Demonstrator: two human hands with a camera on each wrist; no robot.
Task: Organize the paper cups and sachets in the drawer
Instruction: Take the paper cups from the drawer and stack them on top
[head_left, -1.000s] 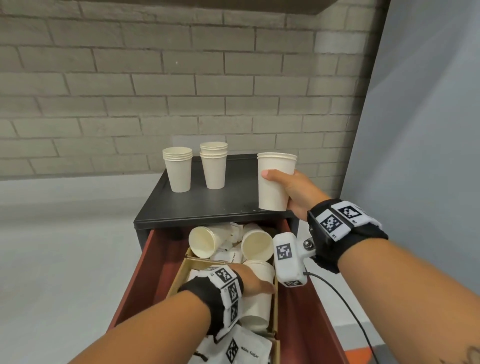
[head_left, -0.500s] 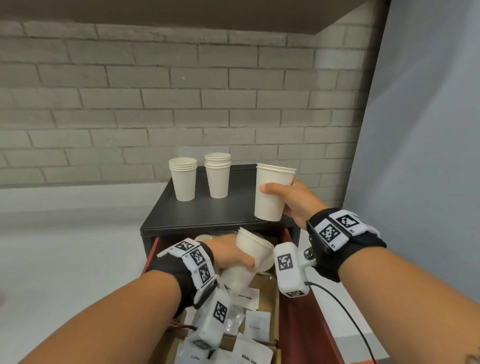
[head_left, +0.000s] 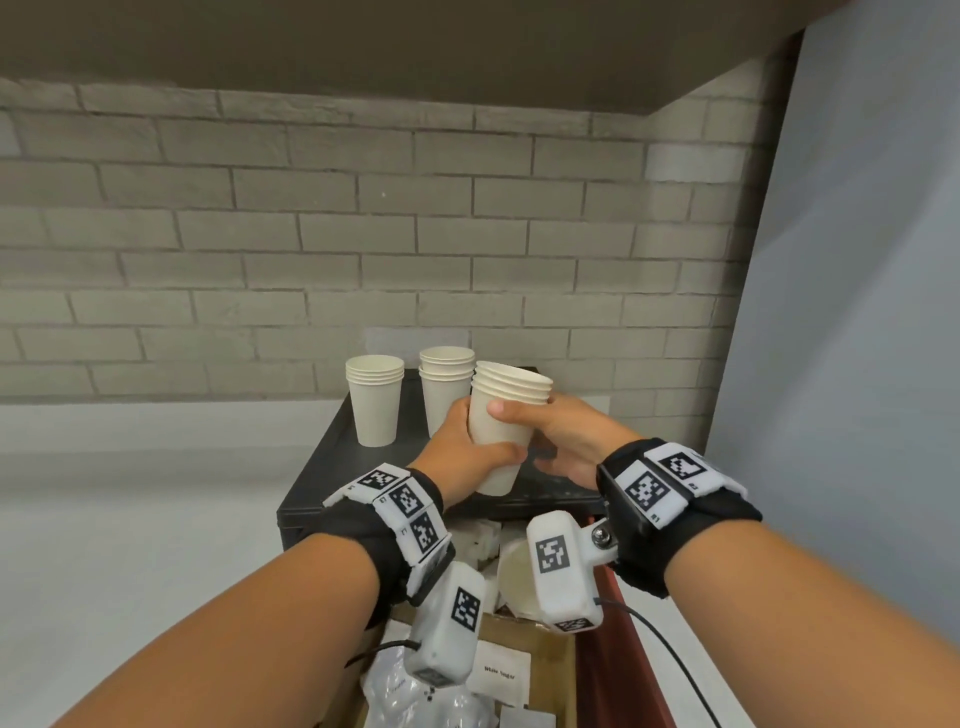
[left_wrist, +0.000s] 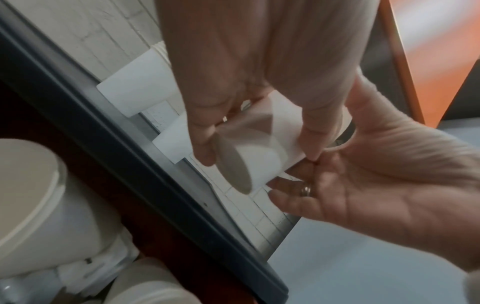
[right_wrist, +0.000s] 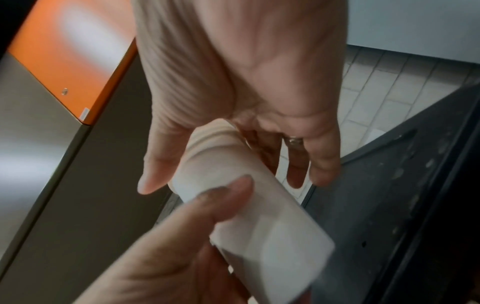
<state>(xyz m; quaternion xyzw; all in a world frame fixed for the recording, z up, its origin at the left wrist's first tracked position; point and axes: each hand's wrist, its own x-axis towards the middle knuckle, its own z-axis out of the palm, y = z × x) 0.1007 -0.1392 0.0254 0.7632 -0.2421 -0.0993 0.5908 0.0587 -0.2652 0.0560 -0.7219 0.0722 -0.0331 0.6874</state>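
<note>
We held nested cup stack above cabinet top, left hand and right hand both wrapped round it. Step, we judged: nesting cups. Next called for standing stack beside two stacks.

Three stacks of paper cups; two hands; one open drawer; several sachets, uncountable

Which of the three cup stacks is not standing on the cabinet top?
The rightmost stack, gripped by both hands above the cabinet top; the other two stand on it.
</note>
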